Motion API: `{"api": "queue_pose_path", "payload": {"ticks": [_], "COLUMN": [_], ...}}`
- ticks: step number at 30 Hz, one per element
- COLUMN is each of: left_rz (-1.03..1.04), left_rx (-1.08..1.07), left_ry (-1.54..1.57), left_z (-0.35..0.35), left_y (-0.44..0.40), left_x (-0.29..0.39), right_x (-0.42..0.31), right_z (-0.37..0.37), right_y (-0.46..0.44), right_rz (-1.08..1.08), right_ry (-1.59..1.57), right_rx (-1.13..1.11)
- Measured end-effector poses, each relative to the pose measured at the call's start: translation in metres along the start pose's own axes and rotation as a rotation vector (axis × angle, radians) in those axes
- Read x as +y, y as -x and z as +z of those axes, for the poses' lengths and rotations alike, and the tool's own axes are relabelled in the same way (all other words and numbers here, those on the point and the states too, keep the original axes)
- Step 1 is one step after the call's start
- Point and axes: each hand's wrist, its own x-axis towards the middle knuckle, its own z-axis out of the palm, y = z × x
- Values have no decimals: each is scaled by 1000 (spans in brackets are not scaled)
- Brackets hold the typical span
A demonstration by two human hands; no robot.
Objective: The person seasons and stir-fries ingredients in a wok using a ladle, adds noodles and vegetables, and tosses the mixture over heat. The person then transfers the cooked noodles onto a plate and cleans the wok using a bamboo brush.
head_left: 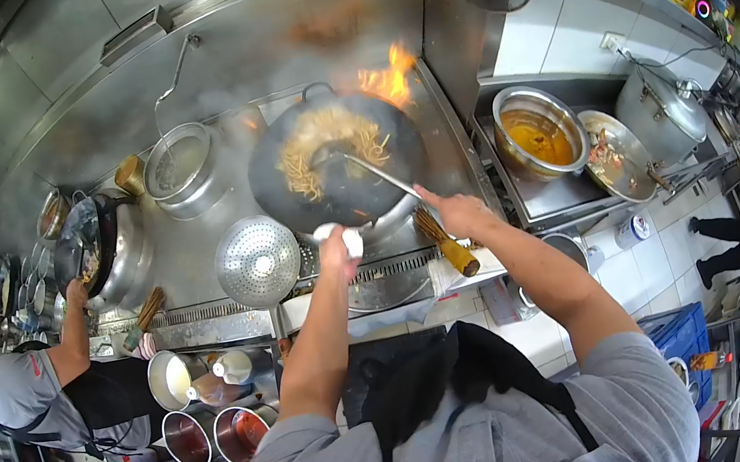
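Note:
A large black wok [276, 173] sits on the stove with noodles [362, 141] steaming in it. Flames [393, 80] rise beside its far right rim. My left hand [335, 255] is closed around a white cloth [352, 241] at the wok's near edge; the wok handle under the cloth is hidden. Wrapped round the long handle of a ladle [385, 177], my right hand [466, 214] is to the right of the wok. The ladle's head lies among the noodles, partly covered by them and steam. Below my right hand rests a bamboo brush [448, 247].
Left of the wok are a perforated strainer [257, 261] and a metal pot [180, 165]. At right stand a bowl of orange-brown liquid [540, 141] and a lidded pot [662, 115]. A co-worker [40, 378] handles another wok [76, 248] at left. Sauce containers [187, 439] stand lower left.

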Motion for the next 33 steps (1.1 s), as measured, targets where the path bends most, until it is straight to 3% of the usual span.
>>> {"api": "queue_pose_path", "payload": {"ticks": [3,5,7,9,12,13,15,16,17,18,19,20,21,23,24,27,29,31,33], "left_rz": [46,121,-20,33,-88,-43,-2,-6,-8,-18,-22,39,108,58,168,-4,73,15,32], "left_rx": [-84,-130,-155,-178,-291,-158,-191,-145,-116,-55,-1,-45,-93,-215,-186,-11,29,-129,-50], "left_ry": [52,228,139,-67,47,70,29,160,65,-33,-130,-133,-131,33,0,-116,20,157,61], "left_z": [-58,-15,-21,-8,-11,8,19,13,17,24,28,16,0,-42,-57,-77,-48,-35,17], "left_y": [32,95,54,0,30,72,95,51,29,14,3,-8,-24,-40,-24,29,66,40,34], "left_x": [-70,-45,-13,26,16,18,27,18,25,33,37,22,2,-45,-60,-83,-58,-18,40], "right_x": [-18,-5,10,48,59,47,16,21,33,65,42,48,36,11,7,-4,3,49,43], "right_z": [-24,-28,-36,-32,-72,-97,-135,-125,-102,-55,-59,-32,-20,-1,8,-2,-26,-19,-58], "right_y": [37,59,89,108,153,166,175,163,143,103,91,63,51,40,41,68,99,122,137], "right_rz": [88,73,37,-238,-321,-120,167,29,-102,-375,-202,-230,-121,29,44,87,48,-171,-122], "right_ry": [55,66,-115,-310,-175,-182,-303,-318,-334,-196,-212,-112,-14,69,60,12,-102,-275,-399], "right_rx": [5,-53,-63,34,-11,-230,-522,-435,-354,-104,-190,-94,-88,-3,37,-10,-67,-24,-171]}}
